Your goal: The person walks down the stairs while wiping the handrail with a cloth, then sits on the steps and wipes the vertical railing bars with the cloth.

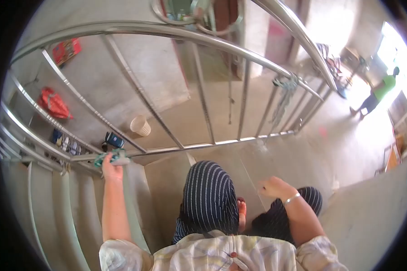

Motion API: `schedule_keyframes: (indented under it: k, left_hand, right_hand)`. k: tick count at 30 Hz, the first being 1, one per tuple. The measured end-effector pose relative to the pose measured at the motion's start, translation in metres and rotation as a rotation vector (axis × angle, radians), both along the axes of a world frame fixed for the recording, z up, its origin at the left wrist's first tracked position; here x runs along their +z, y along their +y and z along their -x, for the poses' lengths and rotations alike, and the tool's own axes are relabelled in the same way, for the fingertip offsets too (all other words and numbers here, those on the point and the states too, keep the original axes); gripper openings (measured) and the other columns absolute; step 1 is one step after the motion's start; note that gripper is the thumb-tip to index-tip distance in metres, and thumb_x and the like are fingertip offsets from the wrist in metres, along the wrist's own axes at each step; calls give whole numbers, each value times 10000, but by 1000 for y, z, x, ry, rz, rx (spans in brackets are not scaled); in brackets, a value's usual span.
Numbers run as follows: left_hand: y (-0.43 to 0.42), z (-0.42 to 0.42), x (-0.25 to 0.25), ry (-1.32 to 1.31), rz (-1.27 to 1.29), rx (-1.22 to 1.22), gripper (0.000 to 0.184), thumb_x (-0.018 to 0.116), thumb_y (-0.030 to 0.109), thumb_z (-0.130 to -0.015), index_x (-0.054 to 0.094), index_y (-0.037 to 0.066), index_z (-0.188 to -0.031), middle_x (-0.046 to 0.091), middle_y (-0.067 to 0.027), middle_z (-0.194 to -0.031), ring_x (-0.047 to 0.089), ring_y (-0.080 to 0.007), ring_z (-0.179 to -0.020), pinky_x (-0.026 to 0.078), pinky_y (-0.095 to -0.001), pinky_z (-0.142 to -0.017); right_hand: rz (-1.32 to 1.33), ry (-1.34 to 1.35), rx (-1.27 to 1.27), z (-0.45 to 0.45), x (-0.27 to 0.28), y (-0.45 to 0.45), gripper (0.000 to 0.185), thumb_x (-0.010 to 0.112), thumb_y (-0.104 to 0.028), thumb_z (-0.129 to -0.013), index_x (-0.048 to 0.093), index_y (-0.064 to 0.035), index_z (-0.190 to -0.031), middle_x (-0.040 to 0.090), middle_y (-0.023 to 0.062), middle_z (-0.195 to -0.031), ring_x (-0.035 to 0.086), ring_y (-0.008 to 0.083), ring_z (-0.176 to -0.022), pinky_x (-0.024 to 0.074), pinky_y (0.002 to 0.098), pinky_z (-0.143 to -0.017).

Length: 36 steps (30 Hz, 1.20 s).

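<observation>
My left hand (pixel 111 168) is closed on a teal and pale patterned cloth (pixel 114 158), which lies against the bottom bar of a metal stair railing (pixel 185 147). Part of the cloth is bunched under and around my fingers. My right hand (pixel 276 187) hangs over my right knee, clear of the railing, with its fingers curled in and nothing visible in them. A silver bangle (pixel 292 198) circles that wrist. My knees, in dark striped trousers (pixel 208 194), are bent in front of me.
Steps (pixel 79 203) descend on the left. Beyond the bars are a cream basket (pixel 140 126), a red bag (pixel 55 103) and a dark blue item (pixel 115 140). A cloth strip (pixel 282 97) is tied to the railing. A person in a green top (pixel 383 88) is far right.
</observation>
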<state>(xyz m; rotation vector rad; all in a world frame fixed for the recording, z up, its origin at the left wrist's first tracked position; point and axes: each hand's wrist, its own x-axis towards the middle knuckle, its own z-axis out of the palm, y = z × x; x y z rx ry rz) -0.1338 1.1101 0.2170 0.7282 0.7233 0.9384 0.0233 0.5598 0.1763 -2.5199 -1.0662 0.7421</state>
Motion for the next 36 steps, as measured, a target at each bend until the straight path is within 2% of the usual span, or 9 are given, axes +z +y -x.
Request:
schedule_keyframes:
  k: [6, 11, 16, 19, 22, 23, 30, 33, 36]
  left_hand:
    - [-83, -66, -33, -21, 251, -177, 400, 449, 30, -699, 414, -28, -1092, 499, -174, -1061, 488, -342, -1022, 356, -516, -935]
    - [-66, -63, -42, -27, 421, -285, 358, 444, 62, -729, 418, -12, -1078, 452, -166, -1141, 415, -364, -1091, 287, -566, -961]
    - [-43, -29, 17, -117, 572, -194, 352, 372, 141, -849, 397, -9, -1166, 425, -187, -1217, 365, -374, -1157, 198, -599, -976]
    - [-9, -4, 35, 42, 291, -139, 331, 415, 164, -860, 391, -34, -1124, 463, -207, -1150, 440, -366, -1079, 278, -583, -948]
    - [2, -17, -9, 119, 173, -92, 197, 436, 157, -870, 475, -3, -978, 568, -150, -957, 558, -295, -890, 458, -449, -809]
    - [-3, -24, -32, -6, 99, -130, 177, 447, 150, -868, 479, 4, -963, 572, -136, -931, 568, -289, -859, 472, -434, -790]
    - [-95, -64, -40, -212, 305, -191, 305, 425, 301, -901, 489, 33, -1031, 550, -115, -1018, 523, -282, -954, 405, -464, -869]
    - [-75, -48, -23, -82, 288, -101, 324, 415, 318, -904, 489, 27, -1024, 549, -118, -1029, 525, -270, -968, 394, -460, -889]
    - [-40, -10, 0, -167, 231, -86, 342, 413, 325, -904, 484, 17, -1034, 551, -118, -1035, 523, -256, -987, 402, -437, -895]
  right_hand:
    - [-17, 36, -11, -2, -7, -1, 311, 561, -275, -747, 594, -6, -898, 599, 202, -834, 570, 367, -822, 454, 431, -737]
    - [39, 54, -34, -4, 2, -2, 298, 557, -265, -746, 594, -5, -887, 597, 200, -851, 564, 361, -851, 445, 431, -753]
    - [0, 60, -32, 0, -4, -4, 291, 557, -252, -750, 584, -10, -910, 595, 191, -885, 560, 354, -869, 442, 429, -760]
    - [-58, 82, 10, 3, 14, -1, 303, 554, -254, -753, 568, -16, -940, 597, 184, -886, 564, 356, -853, 444, 430, -755]
    - [-56, 70, 8, 2, 21, 1, 310, 546, -259, -756, 557, -23, -957, 597, 187, -890, 563, 361, -850, 443, 437, -759]
    - [3, 58, 17, 0, 20, 4, 310, 546, -262, -756, 559, -25, -956, 597, 191, -894, 562, 361, -856, 443, 437, -762]
    - [9, 32, 19, -2, 7, 8, 304, 557, -269, -748, 569, -22, -924, 600, 194, -872, 565, 360, -851, 447, 433, -753]
    - [19, 18, 7, -1, 11, 6, 300, 559, -271, -747, 571, -23, -916, 600, 195, -866, 565, 363, -843, 445, 436, -747]
    - [25, 54, 15, 3, 29, 6, 303, 563, -270, -745, 570, -30, -930, 598, 196, -868, 563, 366, -842, 444, 435, -746]
